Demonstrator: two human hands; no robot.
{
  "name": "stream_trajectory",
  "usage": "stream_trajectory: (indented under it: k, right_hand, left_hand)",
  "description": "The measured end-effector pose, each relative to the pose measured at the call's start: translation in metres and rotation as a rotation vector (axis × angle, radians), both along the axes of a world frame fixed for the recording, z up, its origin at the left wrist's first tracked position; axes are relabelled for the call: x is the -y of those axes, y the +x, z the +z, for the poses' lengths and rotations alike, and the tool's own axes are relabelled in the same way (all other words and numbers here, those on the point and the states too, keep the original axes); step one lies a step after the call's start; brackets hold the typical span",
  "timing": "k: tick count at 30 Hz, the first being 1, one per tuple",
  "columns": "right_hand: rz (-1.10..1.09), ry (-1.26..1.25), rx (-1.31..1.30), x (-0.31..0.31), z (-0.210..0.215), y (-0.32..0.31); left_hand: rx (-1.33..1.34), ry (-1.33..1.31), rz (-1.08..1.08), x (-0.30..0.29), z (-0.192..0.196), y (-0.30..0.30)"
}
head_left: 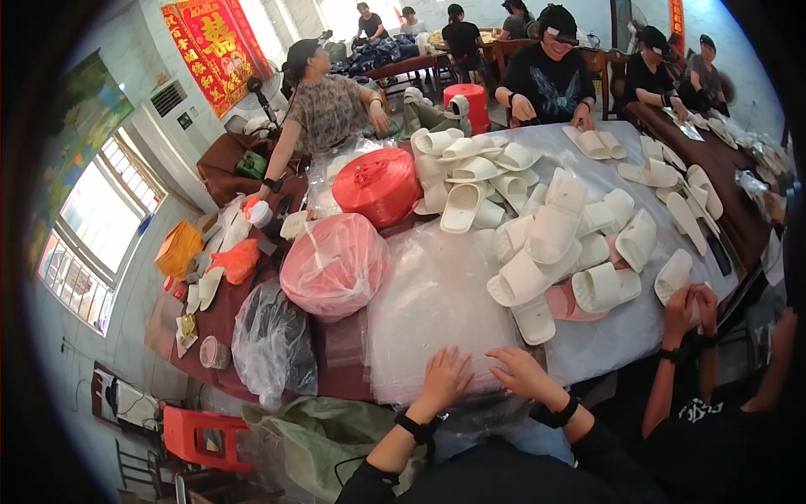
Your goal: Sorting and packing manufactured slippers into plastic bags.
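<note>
My left hand (447, 378) lies on the near edge of a stack of clear plastic bags (432, 294), its fingers spread and nothing in them. Close beside it, my right hand (522, 371) reaches in over the same stack's right corner. Its fingers are stretched out and apart, and it appears to hold nothing. Just beyond my right hand, a large pile of white slippers (546, 239) covers the middle of the table. One pink slipper (569, 304) shows among the near ones.
Left of the bags are a pink plastic-wrapped bundle (332, 267), a red roll of plastic twine (376, 186) and a dark plastic bag (273, 340). A co-worker's hands (690, 309) hold a white slipper at right. Other people sit around. A red stool (201, 438) stands lower left.
</note>
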State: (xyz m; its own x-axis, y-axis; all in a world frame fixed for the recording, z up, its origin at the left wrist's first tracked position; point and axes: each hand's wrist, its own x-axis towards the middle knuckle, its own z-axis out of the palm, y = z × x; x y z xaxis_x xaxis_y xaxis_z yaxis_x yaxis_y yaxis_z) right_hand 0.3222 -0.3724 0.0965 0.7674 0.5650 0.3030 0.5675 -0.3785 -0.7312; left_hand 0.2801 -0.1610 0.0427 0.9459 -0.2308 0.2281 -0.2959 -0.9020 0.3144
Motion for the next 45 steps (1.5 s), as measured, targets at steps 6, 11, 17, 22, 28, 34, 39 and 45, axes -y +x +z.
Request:
stream_trajectory:
  k: [6, 11, 17, 22, 28, 34, 39, 45]
  right_hand:
    - [0.031, -0.107, -0.047, -0.012, -0.020, 0.008]
    - [-0.055, -0.026, -0.066, 0.007, -0.004, 0.030]
    - [-0.381, 0.056, 0.143, 0.056, 0.019, 0.066]
    - [-0.624, 0.151, 0.230, 0.065, 0.038, 0.105]
    - [-0.771, 0.192, 0.443, 0.055, 0.034, 0.167]
    - [-0.818, -0.191, 0.392, 0.061, 0.007, 0.192]
    - [-0.916, -0.203, 0.400, 0.055, 0.018, 0.189]
    - [-0.857, 0.199, 0.320, 0.087, -0.009, 0.205]
  left_hand:
    - [0.009, 0.078, -0.005, -0.010, -0.005, 0.008]
    - [-0.020, 0.045, -0.008, -0.002, -0.004, 0.012]
    - [0.039, 0.033, 0.037, 0.004, -0.015, 0.008]
    - [0.086, 0.074, 0.051, 0.004, -0.012, 0.006]
    - [0.098, 0.080, 0.068, 0.001, -0.012, 0.001]
    - [0.084, 0.079, 0.062, 0.002, -0.017, 0.002]
    - [0.084, 0.100, 0.071, -0.004, -0.020, 0.000]
    - [0.114, 0.093, 0.045, 0.009, -0.020, 0.008]
